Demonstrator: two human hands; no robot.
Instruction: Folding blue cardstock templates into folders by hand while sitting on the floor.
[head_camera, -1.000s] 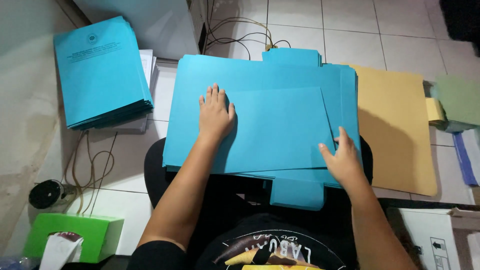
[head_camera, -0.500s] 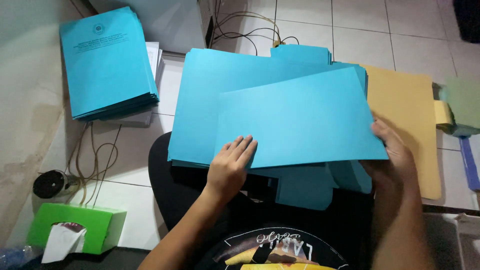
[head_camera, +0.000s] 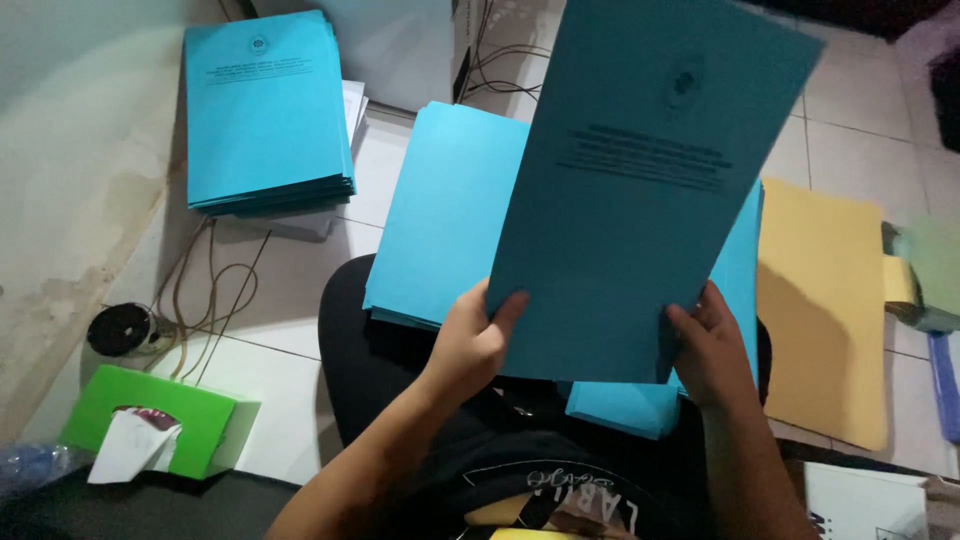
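Up in front of the camera, a blue printed cover sheet (head_camera: 640, 190) is held raised by both hands: the left hand (head_camera: 472, 340) grips its bottom edge at about 7 o'clock, the right hand (head_camera: 712, 350) pinches the lower corner at 5 o'clock. Beneath it, a loose stack of plain blue sheets (head_camera: 440, 210) rests across the person's lap. White floor tiles (head_camera: 300, 270) lie all around. At 10 o'clock sits a second pile of printed blue covers (head_camera: 265, 110); at 3 o'clock, yellow sheets (head_camera: 825, 310). A green tissue box (head_camera: 165, 420) stands at 8 o'clock, beside cables (head_camera: 215, 290) and what looks like a tape roll (head_camera: 122, 328).
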